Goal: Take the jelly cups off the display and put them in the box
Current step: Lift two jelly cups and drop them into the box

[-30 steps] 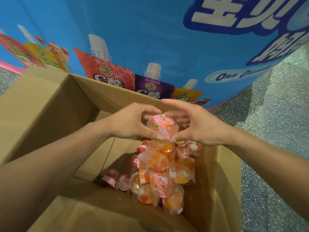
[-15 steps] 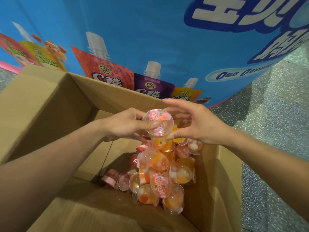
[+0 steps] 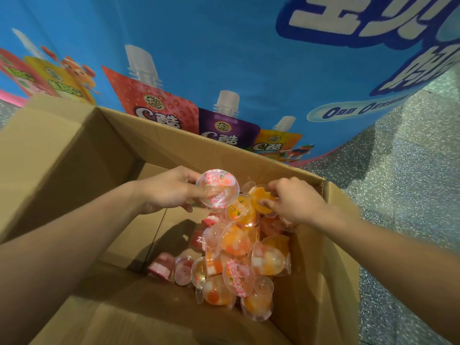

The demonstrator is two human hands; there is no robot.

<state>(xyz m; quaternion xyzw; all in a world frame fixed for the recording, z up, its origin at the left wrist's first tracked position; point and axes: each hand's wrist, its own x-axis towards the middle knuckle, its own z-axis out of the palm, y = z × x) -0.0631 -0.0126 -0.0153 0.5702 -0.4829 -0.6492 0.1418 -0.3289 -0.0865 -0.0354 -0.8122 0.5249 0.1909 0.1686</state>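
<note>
Fingers (image 3: pixel 210 194) of L hand (image 3: pixel 171 190) curled round pink-lid cup (image 3: pixel 219 180), one laid across its clear side; held over box (image 3: pixel 154 138), above pile (image 3: pixel 239 255). R hand (image 3: pixel 296 202) pinching orange cup (image 3: pixel 260 200) betw. thumb & fingertips, just beside pink one, near far-R corner, also over box.

Handling, as a guess: light, small, one per hand no prob. Thin clear plastic, prob. stiff enough for a pinch but would dent if squeezed hard. Smooth rounded walls, glossy, likely slippery; best taken at wide rim or across lid & base, not by dome. Film lids prob. weakest part, so nails off. Short drop onto pile likely fine.

Shapes/materials: round bowls narrowing to small foot, flat printed film tops, orange, white & pink chunks inside. Lying every way in pile, heaped at R side of box; bare cardboard bottom at L. Box plain brown cardboard, matte, flaps open. Behind it glossy blue panel (image 3: pixel 224 58) w/ printed pouches; speckled grey floor (image 3: pixel 410 183) at R.
</note>
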